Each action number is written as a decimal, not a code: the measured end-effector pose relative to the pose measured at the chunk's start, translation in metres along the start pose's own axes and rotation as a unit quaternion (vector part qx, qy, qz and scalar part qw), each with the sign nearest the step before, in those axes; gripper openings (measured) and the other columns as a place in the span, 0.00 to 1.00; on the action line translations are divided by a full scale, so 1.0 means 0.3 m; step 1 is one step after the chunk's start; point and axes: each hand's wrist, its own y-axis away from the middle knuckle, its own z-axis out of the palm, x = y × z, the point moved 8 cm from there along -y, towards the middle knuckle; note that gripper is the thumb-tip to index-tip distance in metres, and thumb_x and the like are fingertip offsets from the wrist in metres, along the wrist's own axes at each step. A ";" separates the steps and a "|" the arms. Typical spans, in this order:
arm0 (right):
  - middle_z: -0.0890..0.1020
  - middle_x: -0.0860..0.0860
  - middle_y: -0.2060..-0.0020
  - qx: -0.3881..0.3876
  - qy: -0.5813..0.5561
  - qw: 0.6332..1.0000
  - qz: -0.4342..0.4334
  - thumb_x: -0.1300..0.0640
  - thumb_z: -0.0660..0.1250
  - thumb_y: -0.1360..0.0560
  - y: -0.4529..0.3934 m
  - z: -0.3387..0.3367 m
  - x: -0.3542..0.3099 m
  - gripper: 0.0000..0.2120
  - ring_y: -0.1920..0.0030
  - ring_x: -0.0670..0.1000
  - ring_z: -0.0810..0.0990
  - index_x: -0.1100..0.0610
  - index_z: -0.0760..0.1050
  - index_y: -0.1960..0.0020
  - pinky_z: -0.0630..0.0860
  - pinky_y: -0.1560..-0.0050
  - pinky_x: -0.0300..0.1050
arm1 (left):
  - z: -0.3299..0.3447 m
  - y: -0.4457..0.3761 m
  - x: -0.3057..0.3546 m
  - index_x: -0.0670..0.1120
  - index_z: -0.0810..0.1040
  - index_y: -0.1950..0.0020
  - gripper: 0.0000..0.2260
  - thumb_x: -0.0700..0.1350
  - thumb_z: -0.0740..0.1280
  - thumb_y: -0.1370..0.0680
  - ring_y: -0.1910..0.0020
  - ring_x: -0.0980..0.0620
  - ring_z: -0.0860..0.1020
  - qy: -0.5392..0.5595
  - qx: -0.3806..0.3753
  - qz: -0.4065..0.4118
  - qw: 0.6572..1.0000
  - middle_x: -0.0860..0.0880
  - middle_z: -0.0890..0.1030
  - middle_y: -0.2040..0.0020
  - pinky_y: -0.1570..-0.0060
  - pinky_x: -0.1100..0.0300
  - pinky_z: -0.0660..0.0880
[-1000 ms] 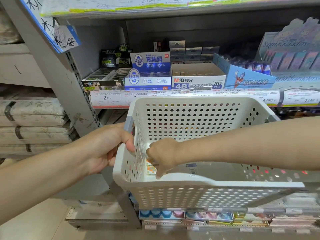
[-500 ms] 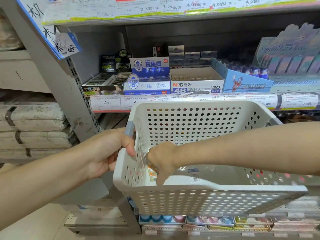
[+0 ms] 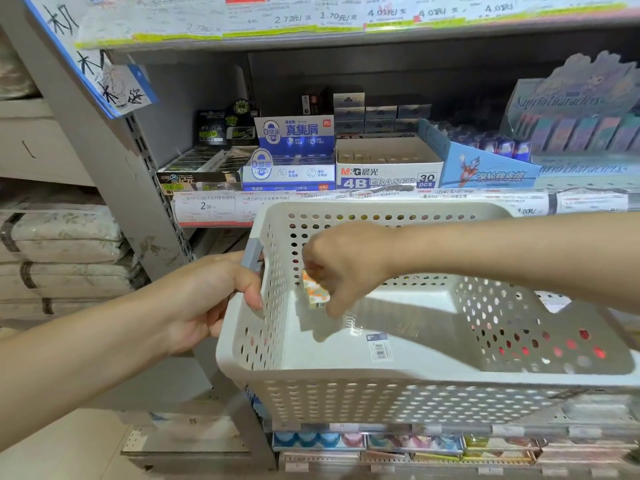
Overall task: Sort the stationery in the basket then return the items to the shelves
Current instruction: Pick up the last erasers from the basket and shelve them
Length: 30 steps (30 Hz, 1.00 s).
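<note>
head cam | looks forward and down | close over basket (image 3: 346,393) | faces shelf (image 3: 381,197)

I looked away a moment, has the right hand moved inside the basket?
Yes. The right hand has lifted the small eraser off the basket floor, rising toward its rim.

Smooth, faintly glossy white perforated plastic basket (image 3: 346,396); matt grey painted metal shelf upright (image 3: 114,174); printed cardboard eraser box (image 3: 388,176).

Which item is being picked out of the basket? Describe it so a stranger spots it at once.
Find the white perforated basket held before the shelf. Inside, at its left wall, the right hand pinches a small eraser. It is the only orange-and-white patterned block there; the other thing inside is a flat barcode sticker.
</note>
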 end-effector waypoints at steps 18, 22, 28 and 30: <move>0.81 0.52 0.55 0.117 -0.135 0.961 0.213 0.39 0.69 0.40 0.089 -0.321 0.548 0.23 0.55 0.53 0.79 0.52 0.77 0.51 0.76 0.57 0.46 | 0.010 -0.027 0.010 0.49 0.83 0.47 0.30 0.33 0.62 0.47 0.48 0.35 0.82 -0.007 -0.018 0.001 1.000 0.38 0.84 0.47 0.36 0.32 0.64; 0.80 0.55 0.60 0.135 -0.131 0.954 0.234 0.44 0.71 0.41 0.067 -0.345 0.621 0.24 0.61 0.55 0.77 0.62 0.80 0.54 0.71 0.62 0.45 | 0.006 -0.033 0.011 0.49 0.84 0.49 0.28 0.34 0.62 0.47 0.48 0.33 0.81 -0.011 -0.008 0.003 1.000 0.36 0.83 0.47 0.40 0.34 0.65; 0.80 0.55 0.55 0.084 -0.038 0.970 0.224 0.51 0.74 0.34 0.017 -0.324 0.656 0.16 0.54 0.58 0.78 0.60 0.77 0.51 0.76 0.52 0.52 | 0.006 -0.031 0.020 0.51 0.84 0.50 0.28 0.33 0.61 0.46 0.47 0.32 0.80 -0.016 -0.003 0.006 1.000 0.38 0.84 0.49 0.36 0.29 0.61; 0.79 0.54 0.55 0.083 -0.018 0.974 0.209 0.52 0.73 0.32 -0.001 -0.322 0.651 0.15 0.53 0.57 0.78 0.59 0.77 0.50 0.76 0.52 0.51 | 0.010 -0.031 0.021 0.49 0.84 0.49 0.29 0.33 0.61 0.46 0.48 0.32 0.81 -0.018 -0.004 0.005 1.000 0.38 0.84 0.50 0.37 0.29 0.63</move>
